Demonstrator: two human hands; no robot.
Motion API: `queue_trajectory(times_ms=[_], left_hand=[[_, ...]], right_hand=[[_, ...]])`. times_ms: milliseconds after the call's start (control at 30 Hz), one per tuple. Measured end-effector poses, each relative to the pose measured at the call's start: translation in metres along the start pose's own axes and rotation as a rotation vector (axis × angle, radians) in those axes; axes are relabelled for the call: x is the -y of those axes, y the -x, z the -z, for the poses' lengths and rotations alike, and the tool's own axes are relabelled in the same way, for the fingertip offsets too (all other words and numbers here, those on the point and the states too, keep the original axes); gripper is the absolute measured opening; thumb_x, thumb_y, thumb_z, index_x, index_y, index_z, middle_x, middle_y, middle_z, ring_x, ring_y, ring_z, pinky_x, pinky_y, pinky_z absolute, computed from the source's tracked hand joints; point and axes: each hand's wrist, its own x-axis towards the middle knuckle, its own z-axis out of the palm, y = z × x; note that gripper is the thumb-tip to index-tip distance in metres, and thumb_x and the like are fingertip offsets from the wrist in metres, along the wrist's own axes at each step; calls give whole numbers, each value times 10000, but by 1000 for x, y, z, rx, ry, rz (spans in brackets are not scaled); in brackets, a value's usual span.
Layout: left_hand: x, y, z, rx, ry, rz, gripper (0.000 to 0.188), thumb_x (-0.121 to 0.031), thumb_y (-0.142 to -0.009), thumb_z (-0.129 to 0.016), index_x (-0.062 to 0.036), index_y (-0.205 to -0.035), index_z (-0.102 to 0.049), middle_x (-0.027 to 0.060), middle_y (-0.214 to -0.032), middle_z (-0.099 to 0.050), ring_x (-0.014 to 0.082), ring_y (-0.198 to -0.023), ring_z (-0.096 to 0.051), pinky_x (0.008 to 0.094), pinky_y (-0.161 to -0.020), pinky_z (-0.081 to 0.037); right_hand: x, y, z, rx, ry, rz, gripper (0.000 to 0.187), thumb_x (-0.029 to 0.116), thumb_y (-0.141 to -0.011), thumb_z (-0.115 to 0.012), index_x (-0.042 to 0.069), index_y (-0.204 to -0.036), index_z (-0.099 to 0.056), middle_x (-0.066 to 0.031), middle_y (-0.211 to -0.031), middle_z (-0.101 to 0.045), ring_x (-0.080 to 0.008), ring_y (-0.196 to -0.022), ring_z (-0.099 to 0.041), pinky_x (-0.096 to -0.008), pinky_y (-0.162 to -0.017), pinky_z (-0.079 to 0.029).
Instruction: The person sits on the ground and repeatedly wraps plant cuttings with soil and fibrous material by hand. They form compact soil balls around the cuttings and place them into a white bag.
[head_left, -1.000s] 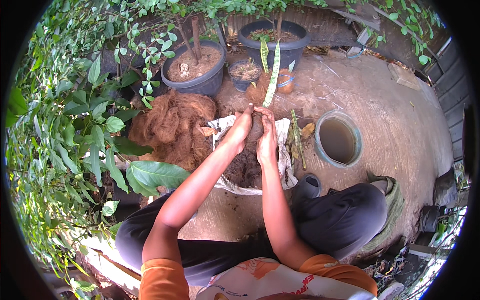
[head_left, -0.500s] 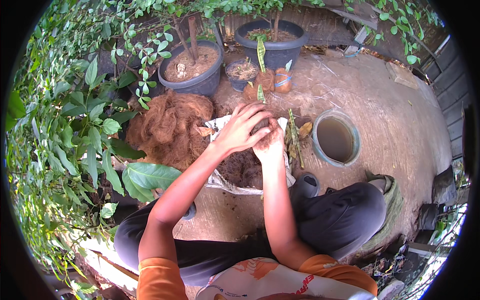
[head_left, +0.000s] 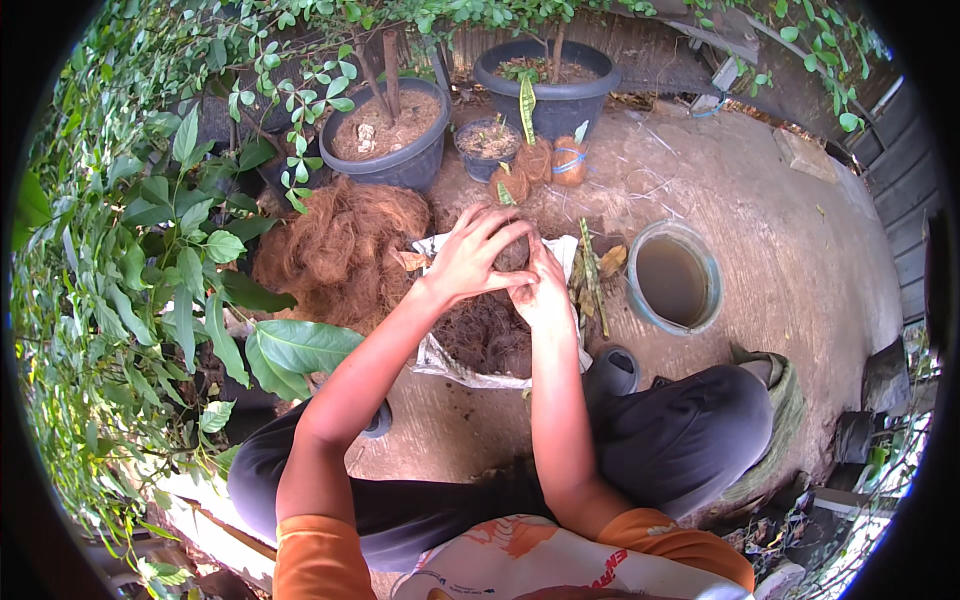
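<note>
I hold the clump (head_left: 513, 256) in front of me, above the far part of the sack, with the fingers of both hands curved around it. My left fingers (head_left: 490, 226) bend over its left and far side, slightly parted, the thumb reaching across the near side; my right fingers (head_left: 546, 268) cup it from the right. What shows of the clump between them is rounded, dark brown and rough with fibres; the rest is hidden. A green leaf (head_left: 505, 194) tip shows just past my left fingers, though I cannot tell whether it sits in the clump. The white sack (head_left: 566, 256) lies open, holding dark fibre (head_left: 485, 335). To its right stands one round tub (head_left: 716, 296) of murky water, with green stalks (head_left: 592, 275) and a dry leaf (head_left: 612, 261) between. Of black pots I count three: a large left pot (head_left: 412, 166) of brown soil with woody stems, a large far pot (head_left: 573, 108) with soil and a trunk, and one small pot (head_left: 487, 170) with dry litter. Near it sit three brown balls (head_left: 535, 160), one tied with blue string (head_left: 570, 163), another bearing an upright leaf. One heap (head_left: 335, 235) of lighter brown fibre lies left of the sack.
</note>
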Motion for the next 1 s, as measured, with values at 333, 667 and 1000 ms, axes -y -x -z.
queue_trajectory(times_ms=[333,667,1000], left_hand=[[8,7,-16,-196,137,-131,313,-231,-734,-757,-46,-939,-610,126,-1039,-610,315,-968,-602,436,-880,-482],[-1,10,-24,-239,151,-25,325,-278,-767,-722,-63,-977,-597,130,-1111,-608,323,-1136,-557,485,-993,-403],[-38,-16,-28,-437,918,659,718,-648,-958,-245,-20,-1141,-540,172,-1276,-571,258,-1204,-511,396,-1063,-316]], right_hand=[[-6,9,-40,-249,13,-10,304,215,-1009,-495,41,-1258,-498,5,-1094,-571,-8,-757,-560,-148,-609,-492],[-8,13,-56,-49,-144,-98,389,339,-1018,-407,96,-1317,-460,-94,-1321,-501,-215,-1169,-543,-350,-970,-488],[5,5,-50,-241,26,175,319,271,-986,-490,70,-1223,-561,-56,-1272,-540,-202,-1196,-511,-375,-1032,-408]])
